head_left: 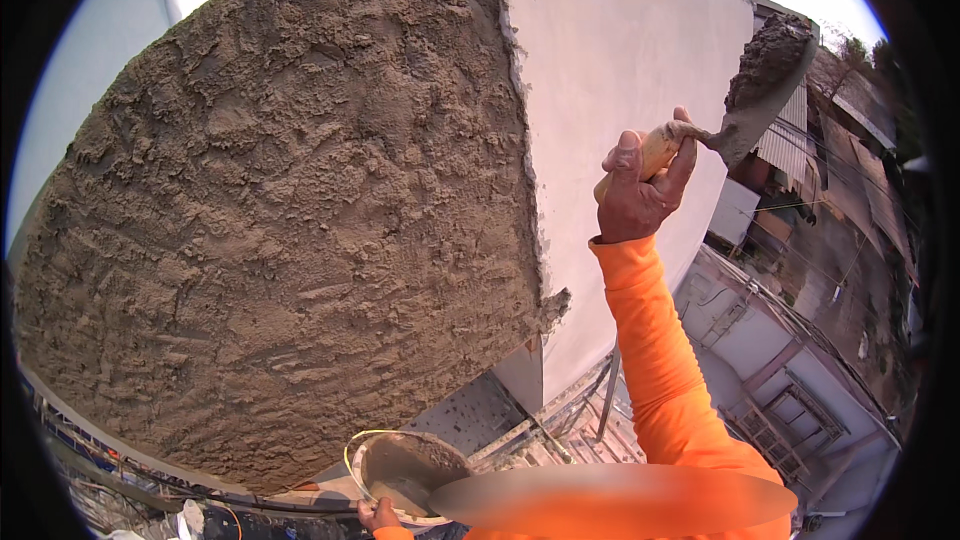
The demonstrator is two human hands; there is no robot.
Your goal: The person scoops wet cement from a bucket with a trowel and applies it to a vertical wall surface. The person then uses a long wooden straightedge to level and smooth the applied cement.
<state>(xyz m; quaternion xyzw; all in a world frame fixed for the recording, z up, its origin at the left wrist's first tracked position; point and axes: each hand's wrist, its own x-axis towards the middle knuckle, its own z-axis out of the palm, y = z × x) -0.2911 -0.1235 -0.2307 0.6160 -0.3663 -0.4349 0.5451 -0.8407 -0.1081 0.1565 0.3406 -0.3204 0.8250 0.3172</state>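
I see the metal trowel with a pale wooden handle (762,120) raised at upper right, in front of the smooth pale wall (625,40), with a heap of dark wet mortar (775,58) on its blade. My right grip, the bare right hand (643,195), is closed around the handle. Below, my left grip, the bare left hand (379,514), appears curled on the near rim of a round bucket (425,454), with more mortar inside. Left of the pale wall spreads a rough, brown, mortar-coated surface (290,200); farther off, rooftops and buildings (790,340) sit well below. In my judgement, the load could slide off if the blade tips, falling past the edge toward those buildings; a loose left hold could let the bucket tilt. I can read no brand, label or writing.
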